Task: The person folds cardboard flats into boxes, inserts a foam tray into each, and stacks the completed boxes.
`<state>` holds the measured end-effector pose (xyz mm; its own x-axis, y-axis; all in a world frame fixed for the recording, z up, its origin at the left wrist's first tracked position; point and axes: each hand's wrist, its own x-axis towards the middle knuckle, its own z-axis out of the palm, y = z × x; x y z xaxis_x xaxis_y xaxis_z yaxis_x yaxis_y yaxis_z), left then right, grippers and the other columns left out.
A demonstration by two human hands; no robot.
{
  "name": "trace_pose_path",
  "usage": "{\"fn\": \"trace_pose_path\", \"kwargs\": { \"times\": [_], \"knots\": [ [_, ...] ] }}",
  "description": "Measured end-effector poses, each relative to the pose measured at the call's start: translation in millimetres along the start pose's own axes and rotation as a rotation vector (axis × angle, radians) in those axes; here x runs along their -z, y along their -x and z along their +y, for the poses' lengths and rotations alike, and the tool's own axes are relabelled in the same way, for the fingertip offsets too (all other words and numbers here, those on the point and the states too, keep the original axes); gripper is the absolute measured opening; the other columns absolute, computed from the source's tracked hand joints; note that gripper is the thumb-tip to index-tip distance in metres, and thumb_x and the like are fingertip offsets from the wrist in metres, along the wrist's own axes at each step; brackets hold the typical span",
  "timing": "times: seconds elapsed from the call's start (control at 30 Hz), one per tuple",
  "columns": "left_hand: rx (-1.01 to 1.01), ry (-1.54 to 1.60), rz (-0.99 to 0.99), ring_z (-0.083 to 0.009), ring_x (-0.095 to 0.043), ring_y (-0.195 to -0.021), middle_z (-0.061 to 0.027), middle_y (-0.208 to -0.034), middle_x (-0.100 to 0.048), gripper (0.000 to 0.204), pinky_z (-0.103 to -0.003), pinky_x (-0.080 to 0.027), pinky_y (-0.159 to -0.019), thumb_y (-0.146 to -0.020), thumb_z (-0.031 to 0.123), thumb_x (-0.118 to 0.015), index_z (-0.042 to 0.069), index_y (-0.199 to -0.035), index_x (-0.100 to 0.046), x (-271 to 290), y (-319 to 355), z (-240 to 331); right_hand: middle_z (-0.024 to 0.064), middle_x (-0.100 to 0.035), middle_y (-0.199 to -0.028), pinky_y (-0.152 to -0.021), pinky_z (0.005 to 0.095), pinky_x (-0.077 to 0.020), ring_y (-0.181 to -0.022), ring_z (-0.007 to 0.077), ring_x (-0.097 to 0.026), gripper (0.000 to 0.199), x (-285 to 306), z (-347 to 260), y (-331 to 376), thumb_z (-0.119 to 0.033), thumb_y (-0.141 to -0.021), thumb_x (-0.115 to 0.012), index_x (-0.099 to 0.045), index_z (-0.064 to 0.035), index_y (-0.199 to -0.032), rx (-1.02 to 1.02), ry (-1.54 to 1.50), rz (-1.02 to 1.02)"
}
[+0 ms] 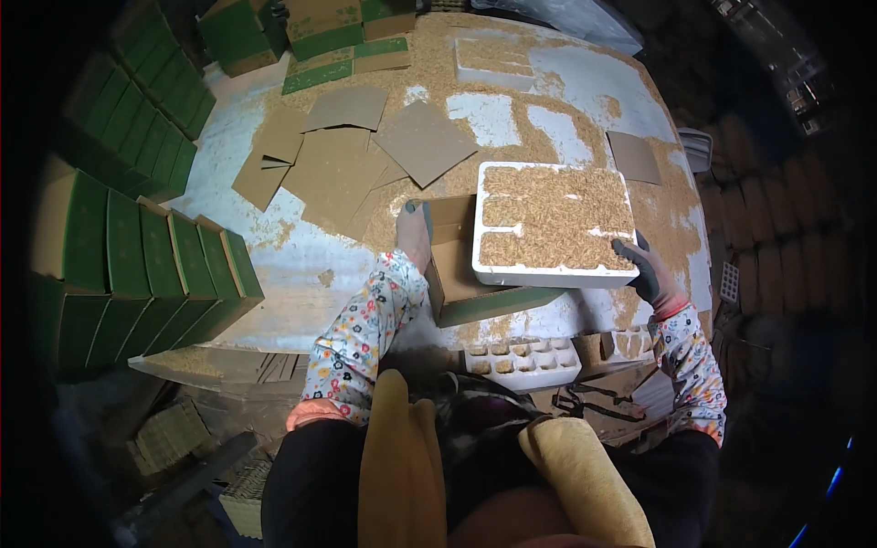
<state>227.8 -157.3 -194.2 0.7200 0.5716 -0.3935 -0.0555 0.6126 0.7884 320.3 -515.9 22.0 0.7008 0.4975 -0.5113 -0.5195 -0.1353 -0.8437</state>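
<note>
My left hand, in a glove, is closed on the left wall of an open cardboard box with brown insides and a green outside. Over the right part of that box sits a white foam tray, filled level with light brown husk-like grains. My right hand, gloved too, grips the tray's right edge near its front corner. The tray hides much of the box's inside; whether it rests on the box walls, I cannot tell. Floral sleeves cover both my forearms.
Green boxes stand in rows on the left, with more at the back. Flat cardboard sheets lie on the grain-strewn table. Another foam tray is farther back; a compartmented one sits at the near edge.
</note>
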Motion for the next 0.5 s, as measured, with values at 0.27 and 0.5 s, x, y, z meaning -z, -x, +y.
{"fn": "trace_pose_path", "kwargs": {
  "times": [0.27,0.5],
  "knots": [
    [-0.01,-0.41,0.023,-0.0197,-0.061,-0.073,-0.0119,-0.086,-0.065,0.032,-0.035,-0.048,-0.066,-0.096,0.025,-0.05,-0.004,-0.097,-0.063,9.0,14.1,8.2,0.0117,-0.059,-0.123,-0.093,0.027,-0.0472,-0.11,0.0142,-0.057,0.068,-19.7,2.7,18.5,-0.018,-0.085,-0.073,-0.038,0.0025,-0.139,0.127,0.169,-0.026],
    [0.338,0.117,-0.447,-0.0244,-0.063,-0.096,-0.0135,-0.108,-0.065,0.059,-0.037,-0.053,-0.084,-0.098,0.053,-0.042,0.001,-0.123,-0.056,-64.2,107.9,39.1,0.0207,-0.056,-0.122,-0.094,0.0336,-0.0452,-0.106,0.0266,-0.057,0.08,-11.1,58.4,-24.1,-0.023,-0.078,-0.074,-0.032,0.0013,-0.141,0.214,0.479,-0.07]
  ]
}}
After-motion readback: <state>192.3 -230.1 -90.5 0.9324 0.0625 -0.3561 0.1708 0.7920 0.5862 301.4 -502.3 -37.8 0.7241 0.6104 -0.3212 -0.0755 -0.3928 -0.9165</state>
